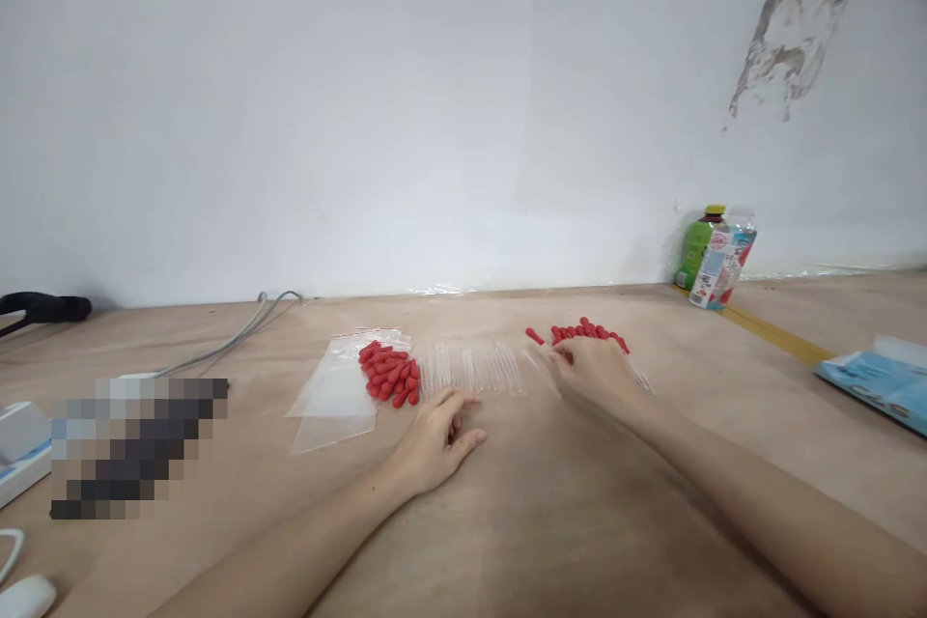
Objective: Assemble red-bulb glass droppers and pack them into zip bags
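There were two heaps of red bulbs [391, 373], one row of clear tubes [445, 367], two bottles [716, 268] and one blue packet [873, 388].

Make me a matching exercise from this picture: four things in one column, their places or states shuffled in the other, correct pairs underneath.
Column one
1. Left hand
2. Right hand
3. Row of clear tubes
4. Green bottle

Column two
A. Yellow-capped, beside the wall
B. In front of the right group of red bulbs
C. Laid between the left group of red bulbs and the right one
D. Just on the near side of the tubes

Pairs: 1-D, 2-B, 3-C, 4-A
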The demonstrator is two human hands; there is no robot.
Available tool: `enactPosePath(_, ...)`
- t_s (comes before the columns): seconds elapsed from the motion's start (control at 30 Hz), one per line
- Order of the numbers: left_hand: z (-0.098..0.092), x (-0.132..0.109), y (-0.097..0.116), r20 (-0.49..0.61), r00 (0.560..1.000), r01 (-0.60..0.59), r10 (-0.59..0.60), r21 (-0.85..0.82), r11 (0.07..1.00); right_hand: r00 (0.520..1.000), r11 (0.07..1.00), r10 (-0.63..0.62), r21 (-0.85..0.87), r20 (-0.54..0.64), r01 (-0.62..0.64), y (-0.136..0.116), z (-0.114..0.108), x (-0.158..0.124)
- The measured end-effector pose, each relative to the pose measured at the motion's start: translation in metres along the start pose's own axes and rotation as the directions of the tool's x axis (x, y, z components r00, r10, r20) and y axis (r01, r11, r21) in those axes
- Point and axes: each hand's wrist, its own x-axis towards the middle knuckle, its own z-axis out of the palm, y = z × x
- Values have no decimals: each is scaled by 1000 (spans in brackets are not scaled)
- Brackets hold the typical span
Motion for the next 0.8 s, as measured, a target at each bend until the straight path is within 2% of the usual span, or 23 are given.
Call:
enactPosePath(0.1,0,0,-1,43,999,-25,25,10,1000,982,982,185,-37,45,-183,7,10,20)
enactPosePath(0.2,0,0,-1,45,999,-27,27,3,1000,973,969,229,-103,31,-225,7,25,29)
enactPosePath(0.3,-1,1,-1,57,998,-34,33,6,999,973,964,227,-152,49,-217,5,32,30)
enactPosePath(0.43,-2,2,1,52,998,-41,41,2,999,973,966,216,-162,79,-201,2,30,29)
enactPosePath(0.67,1,0,2,58,997,-49,47,27,998,979,987,135,-104,150,-120,-10,27,21)
enactPosePath(0.73,-2,1,-1,-6,999,-53,54,110,993,979,987,121,-127,165,-100,-13,30,20)
enactPosePath(0.8,-9,4,-6,-121,991,-28,63,268,963,982,985,109,-147,156,-86,-15,33,18)
